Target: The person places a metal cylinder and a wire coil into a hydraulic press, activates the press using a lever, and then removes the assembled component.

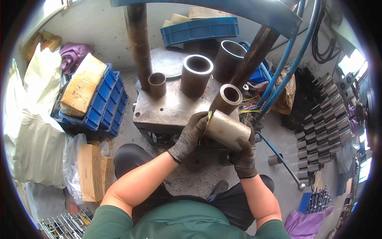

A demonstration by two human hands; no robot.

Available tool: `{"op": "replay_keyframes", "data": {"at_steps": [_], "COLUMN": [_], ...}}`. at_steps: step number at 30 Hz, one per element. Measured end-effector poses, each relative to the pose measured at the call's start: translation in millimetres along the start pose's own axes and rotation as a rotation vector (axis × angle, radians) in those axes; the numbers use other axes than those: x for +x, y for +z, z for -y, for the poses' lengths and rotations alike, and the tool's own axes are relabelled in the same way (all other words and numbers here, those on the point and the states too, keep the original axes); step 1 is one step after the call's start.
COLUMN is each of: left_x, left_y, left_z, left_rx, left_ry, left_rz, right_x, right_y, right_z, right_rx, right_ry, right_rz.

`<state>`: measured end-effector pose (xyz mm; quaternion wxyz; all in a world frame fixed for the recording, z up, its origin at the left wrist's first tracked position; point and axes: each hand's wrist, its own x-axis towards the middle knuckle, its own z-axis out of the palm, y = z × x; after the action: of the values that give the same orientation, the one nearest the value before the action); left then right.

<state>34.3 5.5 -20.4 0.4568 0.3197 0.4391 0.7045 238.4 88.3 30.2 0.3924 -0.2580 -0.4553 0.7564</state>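
Note:
Both my hands wear dark, soiled work gloves. Between them, in front of the machine's metal table (171, 107), a smooth metal cylinder (227, 129) is held tilted, its right end lower. My left hand (190, 136) grips the cylinder's left end, where a thin yellow-green strip (208, 120) shows at the rim. Around the right end closes my right hand (245, 154), its fingers partly behind the metal. Just beyond stands a thick-walled tube (224, 104) on the table. A wide tube (195, 81), another wide tube (228, 65) and a short tube (157, 87) stand farther back.
Two steel columns (139, 44) rise from the table to a blue crossbeam (238, 8). A lever with a ball end (301, 185) sticks out at the right. Stacked metal tubes (324, 119) fill the far right. Blue crates (105, 103) and a cardboard box (90, 171) stand left.

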Motion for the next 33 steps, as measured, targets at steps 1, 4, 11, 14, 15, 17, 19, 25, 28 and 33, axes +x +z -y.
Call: {"op": "replay_keyframes", "data": {"at_steps": [1,4,11,14,15,17,19,25,28,33], "left_x": [-1,-17,-26,-20,-20,-22,-22,-25,-23,-23], "left_y": [2,18,26,12,12,13,13,17,13,22], "left_z": [4,-6,-19,-11,-11,-12,-7,-10,-8,-8], "left_rx": [0.023,-0.053,-0.744,-0.918,-0.917,-0.807,-0.887,-0.829,-0.854,-0.815], "left_ry": [0.058,-0.097,-0.304,-0.324,-0.324,-0.323,-0.353,-0.339,-0.353,-0.371], "left_rz": [0.004,-0.014,-0.091,0.037,0.034,0.012,-0.027,-0.045,-0.010,-0.104], "right_x": [0,0,-9,-15,-15,-16,-17,-14,-12,-4], "right_y": [0,-15,-2,0,-2,-3,2,-3,0,7], "right_z": [-1,-11,-4,-3,-3,-3,-3,-4,-2,1], "right_rx": [0.003,-0.087,-0.181,-0.213,-0.211,-0.468,-0.504,-0.681,-0.818,-1.077], "right_ry": [-0.002,-0.103,-0.226,-0.200,-0.198,-0.370,-0.413,-0.574,-0.649,-0.894], "right_rz": [-0.002,0.062,0.294,0.349,0.350,0.417,0.425,0.454,0.419,0.314]}}
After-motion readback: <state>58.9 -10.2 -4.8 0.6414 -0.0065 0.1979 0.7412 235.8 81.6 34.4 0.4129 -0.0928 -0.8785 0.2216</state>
